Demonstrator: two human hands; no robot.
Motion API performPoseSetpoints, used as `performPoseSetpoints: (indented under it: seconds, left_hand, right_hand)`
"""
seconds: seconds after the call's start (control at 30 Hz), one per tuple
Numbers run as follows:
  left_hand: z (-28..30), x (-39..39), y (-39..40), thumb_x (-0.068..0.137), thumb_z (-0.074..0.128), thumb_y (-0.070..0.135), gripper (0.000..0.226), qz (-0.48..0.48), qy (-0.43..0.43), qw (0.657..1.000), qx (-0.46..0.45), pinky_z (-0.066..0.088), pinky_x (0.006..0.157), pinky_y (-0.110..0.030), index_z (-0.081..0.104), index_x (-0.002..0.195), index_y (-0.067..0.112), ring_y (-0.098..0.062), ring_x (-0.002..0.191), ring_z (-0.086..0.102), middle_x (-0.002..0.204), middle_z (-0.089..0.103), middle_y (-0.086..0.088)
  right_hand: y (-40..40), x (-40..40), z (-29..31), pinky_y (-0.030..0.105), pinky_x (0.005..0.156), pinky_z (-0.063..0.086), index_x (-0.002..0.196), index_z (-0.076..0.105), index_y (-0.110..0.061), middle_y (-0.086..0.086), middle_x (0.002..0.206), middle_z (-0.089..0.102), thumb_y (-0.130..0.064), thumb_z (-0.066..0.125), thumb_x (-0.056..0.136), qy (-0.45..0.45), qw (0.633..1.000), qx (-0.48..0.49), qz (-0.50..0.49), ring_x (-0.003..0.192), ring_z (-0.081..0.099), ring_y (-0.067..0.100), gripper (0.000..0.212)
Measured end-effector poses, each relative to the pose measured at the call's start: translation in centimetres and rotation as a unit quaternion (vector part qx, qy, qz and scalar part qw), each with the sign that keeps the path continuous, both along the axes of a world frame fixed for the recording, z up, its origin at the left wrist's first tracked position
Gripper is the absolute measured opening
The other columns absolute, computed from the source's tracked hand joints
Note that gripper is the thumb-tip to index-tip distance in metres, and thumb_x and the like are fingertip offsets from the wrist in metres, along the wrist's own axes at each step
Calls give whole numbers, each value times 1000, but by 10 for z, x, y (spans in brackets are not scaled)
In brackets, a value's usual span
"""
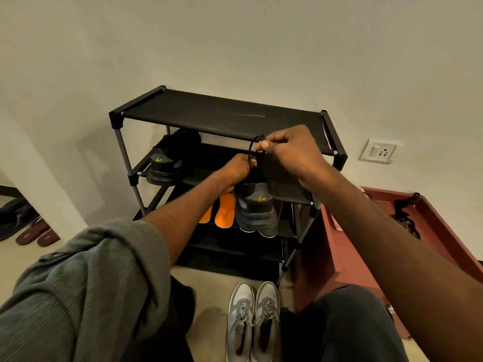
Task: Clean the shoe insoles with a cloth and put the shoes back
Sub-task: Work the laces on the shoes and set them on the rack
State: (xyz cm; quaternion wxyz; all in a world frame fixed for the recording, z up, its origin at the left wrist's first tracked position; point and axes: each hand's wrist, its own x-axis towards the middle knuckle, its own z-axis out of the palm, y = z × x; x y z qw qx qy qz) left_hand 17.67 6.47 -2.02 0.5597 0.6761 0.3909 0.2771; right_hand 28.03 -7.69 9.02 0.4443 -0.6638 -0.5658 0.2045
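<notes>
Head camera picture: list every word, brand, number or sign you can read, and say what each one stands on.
No readable words or numbers anywhere.
Yellow logo mark, not letters, on the heel of the dark grey sports shoe hanging from the hands.
The same yellow mark on the matching dark shoe on the black metal shoe rack.
Pale mark on the maroon slippers: too small to read.
White wall socket: no text visible.

A home entryway: a black shoe rack point(222, 116) against a plain wall, slippers point(36, 235) on the floor, a wall socket point(379, 150).
</notes>
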Motion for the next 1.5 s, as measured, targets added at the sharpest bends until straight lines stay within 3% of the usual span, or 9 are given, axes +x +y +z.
performPoseSetpoints:
  seconds: [0.1, 0.23, 0.4, 0.57, 0.67, 0.93, 1.13, 1.3, 1.5]
  left_hand:
    - [3, -2, -5, 95, 60, 30, 26, -9, 9, 1000, 25, 56, 97, -52, 74, 101, 9, -41, 101, 68, 99, 73, -19]
    - [9, -3, -12, 95, 56, 14, 19, -5, 29, 999, 37, 51, 76, -33, 70, 84, 10, -18, 74, 61, 76, 66, -4]
    - [6, -3, -11, 99, 52, 11, 22, 6, 35, 999, 24, 51, 84, -40, 67, 83, 13, -23, 80, 61, 79, 64, -8]
    - [6, -3, -12, 100, 51, 13, 21, 14, 30, 999, 38, 49, 85, -43, 65, 84, 14, -27, 85, 58, 84, 62, -10]
    - [6, -2, -14, 100, 51, 15, 21, 29, 38, 998, 45, 51, 83, -42, 65, 84, 15, -25, 83, 59, 82, 62, -8]
    - [2, -13, -24, 106, 49, 24, 22, 27, 114, 970, 214, 46, 97, -42, 71, 102, 22, -20, 103, 55, 108, 59, -7]
    - [22, -57, -38, 96, 59, 5, 23, -143, 188, 899, 369, 50, 91, -37, 73, 109, 19, -13, 100, 51, 105, 52, 2]
    - [44, -73, -47, 96, 54, 19, 27, -206, 175, 932, 242, 50, 96, -36, 70, 112, 33, -12, 108, 57, 114, 55, 5]
    - [38, -68, -46, 102, 60, 31, 20, -116, 147, 939, 289, 53, 93, -30, 77, 109, 22, -8, 102, 61, 109, 59, 10]
  right_hand:
    - [3, 2, -16, 16, 75, 54, 100, 82, -15, -2, 94, 78, -17, 76, 93, -74, 997, -30, 9, 89, 70, 5, 9]
    - [11, 4, -28, 26, 75, 50, 105, 80, -16, 1, 96, 75, -16, 71, 95, -227, 965, -129, 35, 89, 68, 13, 14]
    - [12, 6, -37, 36, 83, 59, 117, 74, -15, 7, 107, 73, -9, 57, 94, -293, 937, -189, 30, 92, 68, 21, 29]
    - [-10, 9, -48, 29, 91, 53, 140, 61, -17, 3, 127, 67, -23, 61, 102, -123, 990, -54, -53, 114, 64, 18, 39]
    - [-29, 8, -63, 35, 110, 46, 163, 24, -19, 8, 158, 42, -54, 78, 86, 66, 992, -110, -15, 141, 47, 25, 101]
    - [-21, 6, -101, 34, 113, 36, 166, 0, -20, 10, 165, 33, -36, 99, 65, 113, 982, -148, -4, 152, 34, 29, 142]
    - [-16, 18, -105, 37, 114, 44, 161, 27, -17, -2, 148, 53, -33, 99, 63, 132, 983, -127, 26, 140, 50, 20, 123]
    - [-17, 14, -109, 39, 109, 51, 146, 56, -25, -8, 134, 64, -48, 94, 64, 56, 994, -77, 44, 125, 60, 11, 93]
    - [-21, 8, -108, 38, 105, 53, 139, 59, -28, -5, 132, 62, -42, 93, 71, -4, 1000, -23, 21, 124, 59, 12, 78]
